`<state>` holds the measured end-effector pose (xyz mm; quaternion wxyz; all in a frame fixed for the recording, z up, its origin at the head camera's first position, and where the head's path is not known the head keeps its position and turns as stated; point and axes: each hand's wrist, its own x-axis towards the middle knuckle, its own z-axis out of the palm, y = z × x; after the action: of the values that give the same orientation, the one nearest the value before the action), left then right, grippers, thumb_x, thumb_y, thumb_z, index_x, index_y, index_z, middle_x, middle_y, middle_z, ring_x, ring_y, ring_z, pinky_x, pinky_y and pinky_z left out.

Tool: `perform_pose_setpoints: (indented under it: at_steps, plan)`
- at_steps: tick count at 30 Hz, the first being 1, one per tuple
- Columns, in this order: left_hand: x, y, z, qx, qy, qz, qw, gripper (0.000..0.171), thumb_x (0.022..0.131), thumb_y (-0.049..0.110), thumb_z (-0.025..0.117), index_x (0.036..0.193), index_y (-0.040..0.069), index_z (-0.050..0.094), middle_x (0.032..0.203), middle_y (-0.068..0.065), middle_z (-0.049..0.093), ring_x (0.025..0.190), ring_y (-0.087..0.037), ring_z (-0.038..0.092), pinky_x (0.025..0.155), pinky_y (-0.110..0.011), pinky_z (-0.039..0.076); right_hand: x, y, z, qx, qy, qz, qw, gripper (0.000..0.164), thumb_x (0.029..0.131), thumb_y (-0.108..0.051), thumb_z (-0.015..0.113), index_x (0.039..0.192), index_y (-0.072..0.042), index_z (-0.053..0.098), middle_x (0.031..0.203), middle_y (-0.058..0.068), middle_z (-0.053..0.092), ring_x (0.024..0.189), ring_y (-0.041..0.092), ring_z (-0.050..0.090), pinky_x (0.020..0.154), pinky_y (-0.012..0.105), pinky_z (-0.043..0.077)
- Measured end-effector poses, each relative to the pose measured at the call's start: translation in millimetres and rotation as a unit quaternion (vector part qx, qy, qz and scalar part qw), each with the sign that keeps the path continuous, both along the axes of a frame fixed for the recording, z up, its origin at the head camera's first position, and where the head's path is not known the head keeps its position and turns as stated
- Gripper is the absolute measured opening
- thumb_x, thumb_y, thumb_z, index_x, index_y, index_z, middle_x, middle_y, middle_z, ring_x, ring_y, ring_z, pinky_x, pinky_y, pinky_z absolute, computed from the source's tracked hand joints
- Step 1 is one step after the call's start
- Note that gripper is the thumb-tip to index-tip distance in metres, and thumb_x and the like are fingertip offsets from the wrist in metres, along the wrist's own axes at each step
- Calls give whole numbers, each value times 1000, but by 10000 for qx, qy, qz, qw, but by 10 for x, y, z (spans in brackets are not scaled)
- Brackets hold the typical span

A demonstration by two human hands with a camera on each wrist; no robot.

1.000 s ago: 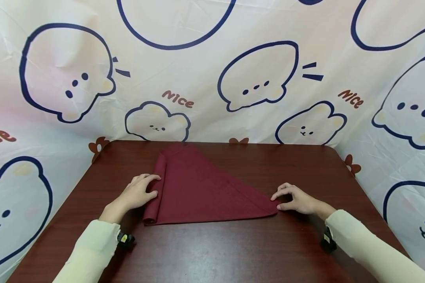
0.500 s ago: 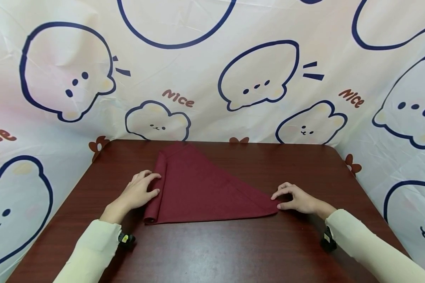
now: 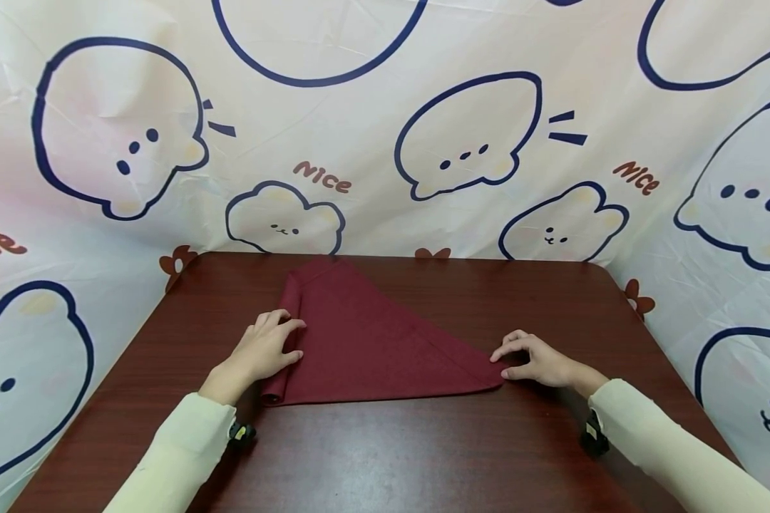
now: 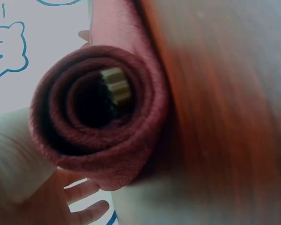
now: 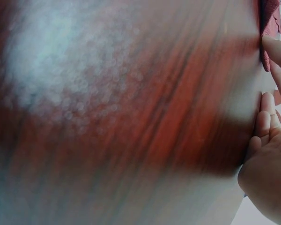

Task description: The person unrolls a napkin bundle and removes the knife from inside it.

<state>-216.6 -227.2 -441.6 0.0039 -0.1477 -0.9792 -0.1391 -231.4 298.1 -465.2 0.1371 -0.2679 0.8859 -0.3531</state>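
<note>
A dark red cloth (image 3: 372, 342) lies on the table, tapering to a point at the right. Its left edge is wound into a roll (image 3: 274, 390), whose spiral end fills the middle of the left wrist view. A pale yellowish patch shows inside that end. My left hand (image 3: 259, 350) lies across the roll, fingertips and thumb touching the flat cloth just beyond it. At the cloth's right tip, my right hand (image 3: 535, 362) pinches the corner between thumb and forefinger. In the right wrist view, only a sliver of cloth (image 5: 270, 21) shows by the fingers.
The brown wooden table (image 3: 411, 456) carries the cloth, whose far corner reaches close to the back edge. A white curtain (image 3: 372, 135) printed with cartoon bears hangs behind the table and along both sides.
My left hand has moved a little right over the roll, its fingertips passing from the roll onto the flat cloth. The right hand stays at the corner, and the cloth looks nearly unchanged.
</note>
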Motion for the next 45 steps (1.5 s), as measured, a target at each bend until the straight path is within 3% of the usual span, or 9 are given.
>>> perform_pose_setpoints:
  at_steps: [21, 32, 45]
  plan:
    - [7, -109, 17, -42, -99, 149, 9998, 45, 89, 15, 68, 134, 10, 63, 142, -26, 49, 131, -50, 43, 99, -67, 40, -6, 10, -6, -32, 30, 30, 10000, 23, 87, -22, 80, 108, -16, 77, 115, 6, 53, 107, 5, 43, 96, 28, 39]
    - [35, -240, 27, 47, -42, 179, 9998, 40, 89, 13, 64, 128, 12, 67, 138, -27, 52, 128, -50, 45, 97, -68, 41, -9, 11, 2, 1, -28, 42, 10000, 22, 87, -22, 80, 108, -17, 77, 115, 6, 53, 108, 6, 43, 96, 29, 39]
    - [92, -320, 26, 266, -129, 243, 9993, 42, 90, 12, 60, 132, 8, 64, 135, -28, 53, 126, -53, 47, 98, -70, 39, -2, 7, 8, 22, -54, 28, 10000, 23, 87, -23, 79, 110, -16, 76, 116, 7, 53, 108, 7, 43, 96, 31, 40]
